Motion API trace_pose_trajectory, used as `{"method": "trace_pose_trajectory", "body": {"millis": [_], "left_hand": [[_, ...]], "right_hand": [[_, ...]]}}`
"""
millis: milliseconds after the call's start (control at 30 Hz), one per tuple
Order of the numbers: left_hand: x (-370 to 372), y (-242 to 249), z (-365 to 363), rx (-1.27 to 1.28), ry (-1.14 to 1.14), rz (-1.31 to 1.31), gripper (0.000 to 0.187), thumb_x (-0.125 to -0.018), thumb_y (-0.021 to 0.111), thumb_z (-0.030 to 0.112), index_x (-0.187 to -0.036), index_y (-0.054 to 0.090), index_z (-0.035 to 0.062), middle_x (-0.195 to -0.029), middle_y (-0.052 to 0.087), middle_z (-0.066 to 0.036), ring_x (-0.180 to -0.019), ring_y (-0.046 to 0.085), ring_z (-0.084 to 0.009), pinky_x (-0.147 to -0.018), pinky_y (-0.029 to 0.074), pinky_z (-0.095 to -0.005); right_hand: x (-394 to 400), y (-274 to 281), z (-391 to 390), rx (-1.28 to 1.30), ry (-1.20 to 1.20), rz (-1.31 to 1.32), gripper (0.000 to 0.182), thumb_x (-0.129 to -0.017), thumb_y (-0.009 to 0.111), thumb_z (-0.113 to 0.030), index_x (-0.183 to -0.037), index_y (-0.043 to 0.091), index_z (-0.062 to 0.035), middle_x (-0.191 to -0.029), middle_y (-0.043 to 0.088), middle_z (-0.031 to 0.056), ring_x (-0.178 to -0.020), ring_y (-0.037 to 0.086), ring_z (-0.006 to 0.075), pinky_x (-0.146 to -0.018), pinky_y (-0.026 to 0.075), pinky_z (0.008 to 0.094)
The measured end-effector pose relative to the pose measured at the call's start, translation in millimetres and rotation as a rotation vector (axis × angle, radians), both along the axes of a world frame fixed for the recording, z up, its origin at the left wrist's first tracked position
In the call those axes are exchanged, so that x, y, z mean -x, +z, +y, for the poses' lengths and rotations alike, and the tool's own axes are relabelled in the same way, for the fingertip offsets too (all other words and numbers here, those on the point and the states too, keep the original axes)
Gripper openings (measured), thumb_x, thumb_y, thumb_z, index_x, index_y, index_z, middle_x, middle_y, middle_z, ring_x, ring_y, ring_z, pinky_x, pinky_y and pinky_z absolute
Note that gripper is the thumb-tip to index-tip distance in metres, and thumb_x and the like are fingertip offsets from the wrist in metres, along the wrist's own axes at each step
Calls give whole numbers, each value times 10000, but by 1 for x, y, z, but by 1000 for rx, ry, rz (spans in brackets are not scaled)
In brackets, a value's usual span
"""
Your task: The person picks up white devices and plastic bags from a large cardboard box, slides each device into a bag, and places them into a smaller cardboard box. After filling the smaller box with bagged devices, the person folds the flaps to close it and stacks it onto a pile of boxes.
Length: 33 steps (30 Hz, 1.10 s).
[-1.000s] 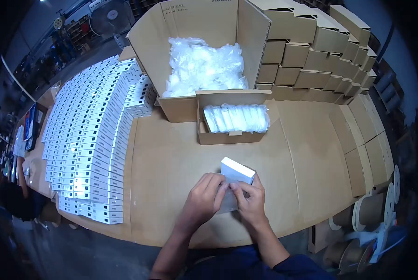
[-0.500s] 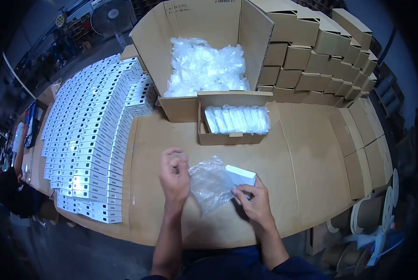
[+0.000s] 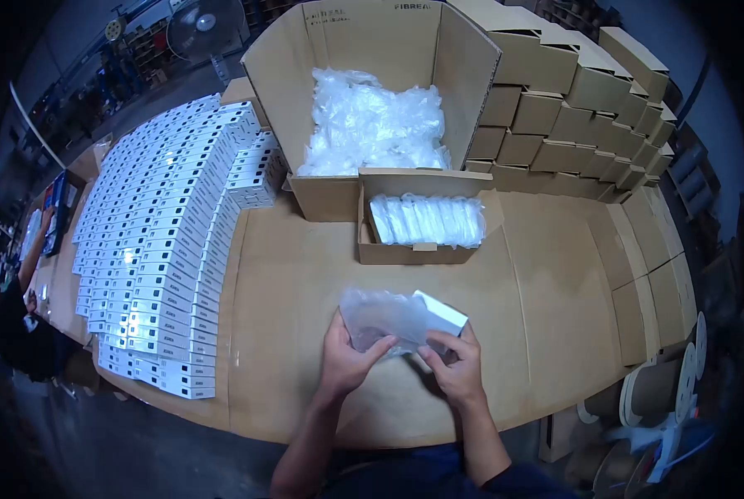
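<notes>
My left hand (image 3: 349, 353) grips a clear plastic bag (image 3: 384, 318), thumb on its front and fingers behind it. The right hand (image 3: 455, 362) has its fingers closed on a white box (image 3: 440, 312), whose left part lies at the bag's right edge; whether it is inside the bag I cannot tell. Beyond both hands stands an open cardboard carton (image 3: 418, 256) holding a row of bagged items (image 3: 428, 220).
Behind the carton, a large cardboard box (image 3: 330, 198) holds many plastic bags (image 3: 376, 121). Stacked white boxes (image 3: 152, 241) fill the left side. Brown cartons (image 3: 576, 125) are piled at back right. A person's arm (image 3: 33, 258) shows at far left.
My left hand has come down and right onto the bag, which is now spread flatter between both hands. The camera view has shifted slightly.
</notes>
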<state>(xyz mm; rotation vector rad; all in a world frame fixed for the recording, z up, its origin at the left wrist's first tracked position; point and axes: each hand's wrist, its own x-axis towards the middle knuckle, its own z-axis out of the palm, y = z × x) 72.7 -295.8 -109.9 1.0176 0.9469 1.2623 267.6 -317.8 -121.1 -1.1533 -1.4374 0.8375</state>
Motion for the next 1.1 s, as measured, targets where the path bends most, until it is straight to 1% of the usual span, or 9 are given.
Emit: {"method": "trace_pose_trajectory", "body": {"millis": [67, 133, 233, 333, 400, 700, 800, 967, 1100], "left_hand": [[1, -2, -6, -84, 37, 114, 566, -853, 797, -22, -1335, 501, -2, -1243, 652, -107, -1145, 647, -170, -991, 533, -321], [1, -11, -12, -147, 85, 205, 547, -851, 809, -2, -1319, 526, -2, -1218, 672, -105, -1128, 659, -164, -976, 544, -319], [2, -23, -14, -221, 119, 339, 539, -830, 849, 49, -1290, 573, -7, -1129, 739, -129, -1039, 726, -184, -902, 589, -331], [0, -18, -16, -265, 104, 410, 551, -823, 861, 65, -1290, 578, -2, -1099, 754, -141, -1012, 747, -205, -878, 602, -339], [-1, -16, -16, -289, 99, 446, 555, -822, 862, 68, -1293, 577, 2, -1094, 756, -146, -1007, 753, -217, -871, 606, -343], [2, -12, -16, -355, 119, 563, 564, -819, 858, 57, -1302, 571, 10, -1082, 757, -165, -1007, 763, -260, -854, 616, -367], [2, -6, -16, -322, 118, 562, 559, -818, 855, 48, -1300, 576, 11, -1078, 758, -166, -1002, 764, -260, -849, 616, -366], [3, -13, -15, -355, 103, 525, 568, -824, 852, 43, -1318, 574, 6, -1090, 755, -169, -1016, 757, -243, -852, 613, -367], [0, -9, -16, -237, 58, 443, 620, -826, 859, 58, -1356, 540, 2, -1095, 747, -178, -1025, 748, -232, -861, 610, -363]], "right_hand": [[-4, 5, -2, 78, -52, 206, 217, -932, 701, -59, -1129, 759, 9, -1267, 586, 180, -1213, 592, 293, -1039, 463, 353], [-25, -2, 0, 66, -156, 72, 252, -981, 636, -55, -1207, 721, 18, -1269, 584, 155, -1203, 585, 251, -1024, 465, 342], [-28, 37, 13, -129, -246, 156, 447, -1006, 619, -43, -1429, 488, 15, -1251, 561, 121, -1122, 572, 188, -1008, 456, 317], [-27, 65, 26, -347, -158, 236, 513, -963, 663, 9, -1418, 429, -27, -1235, 534, 121, -1088, 563, 188, -980, 463, 320], [-37, 72, 35, -416, -61, 72, 510, -925, 713, 28, -1347, 441, -57, -1208, 526, 123, -1052, 562, 175, -914, 482, 306], [-31, 89, 55, -394, 266, 31, 443, -875, 734, 75, -1239, 535, -79, -1079, 576, 118, -897, 608, 183, -718, 528, 283], [-30, 88, 59, -457, 324, 30, 448, -872, 737, 78, -1240, 537, -82, -1069, 600, 124, -878, 614, 192, -732, 535, 292], [-30, 99, 65, -405, 350, -109, 313, -781, 701, 111, -1047, 707, -53, -955, 630, 137, -824, 612, 247, -706, 492, 337], [-32, 106, 72, -253, 493, -239, 263, -848, 630, 43, -1065, 753, -39, -989, 638, 141, -865, 623, 259, -771, 500, 342]]}}
